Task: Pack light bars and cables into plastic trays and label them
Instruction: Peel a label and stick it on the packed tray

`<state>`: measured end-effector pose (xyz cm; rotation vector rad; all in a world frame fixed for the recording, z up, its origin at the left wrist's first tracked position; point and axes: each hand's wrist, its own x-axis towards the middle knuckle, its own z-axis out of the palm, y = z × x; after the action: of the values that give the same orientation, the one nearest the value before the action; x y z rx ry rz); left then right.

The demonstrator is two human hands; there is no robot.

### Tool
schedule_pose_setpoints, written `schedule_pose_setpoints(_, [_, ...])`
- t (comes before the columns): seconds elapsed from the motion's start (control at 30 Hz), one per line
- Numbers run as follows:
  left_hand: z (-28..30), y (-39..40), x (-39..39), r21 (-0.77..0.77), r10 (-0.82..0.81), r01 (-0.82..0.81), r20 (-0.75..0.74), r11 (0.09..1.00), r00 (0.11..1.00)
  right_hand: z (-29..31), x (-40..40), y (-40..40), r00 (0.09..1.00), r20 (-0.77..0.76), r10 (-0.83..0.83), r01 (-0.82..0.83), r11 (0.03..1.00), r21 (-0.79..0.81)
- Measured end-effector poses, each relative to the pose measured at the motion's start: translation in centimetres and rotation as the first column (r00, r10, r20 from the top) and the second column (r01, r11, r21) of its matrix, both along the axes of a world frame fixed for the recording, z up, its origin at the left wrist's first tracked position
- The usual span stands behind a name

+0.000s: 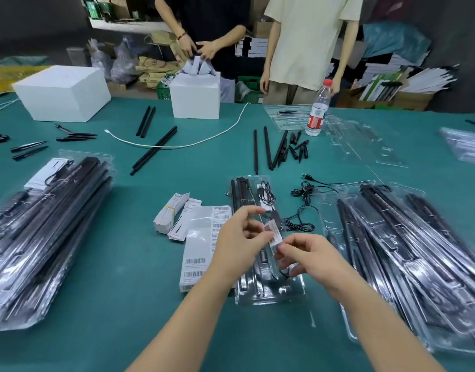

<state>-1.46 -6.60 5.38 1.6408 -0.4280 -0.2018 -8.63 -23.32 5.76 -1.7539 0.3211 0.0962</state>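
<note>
Both hands met over the packed tray (268, 288): the left hand (240, 237) and the right hand (309, 255) each pinched an end of a small barcode label (274, 233), held just above the tray's black light bars (237, 196). Label sheets (197, 253) lay just left on the green table (123, 304).

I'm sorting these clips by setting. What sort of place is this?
Probably a small packing workshop. Stacks of filled plastic trays lie on a green worktable, a sheet of barcode labels sits beside them, and cartons pile up behind.
</note>
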Motion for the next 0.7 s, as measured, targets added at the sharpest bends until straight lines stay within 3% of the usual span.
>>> schedule_pose_setpoints(0.17, [-0.2, -1.8, -0.2, 0.161, -0.068, 0.062, 0.028, 0.985, 0.997, -0.4, -1.2, -1.2, 1.000, -0.018, -0.020, 0.020, 1.000, 0.011])
schedule_pose_setpoints(0.33, [-0.1, -2.7, -0.3, 0.246, -0.112, 0.101, 0.031, 0.964, 0.993, -0.5, -1.4, -1.7, 0.995, -0.054, -0.082, 0.088, 0.989, 0.120])
schedule_pose_setpoints(0.47, [-0.3, -3.1, -0.3, 0.284, -0.107, 0.096, 0.021, 0.954, 0.994, -1.3, -1.7, -2.0, 0.998, -0.020, -0.066, 0.065, 0.998, -0.017])
schedule_pose_setpoints(0.7, [-0.9, -3.5, -0.1, 0.424, -0.071, 0.028, 0.084, 0.905, 0.994, -2.7, -1.7, -2.2, 0.999, -0.029, -0.044, 0.043, 0.998, -0.056])
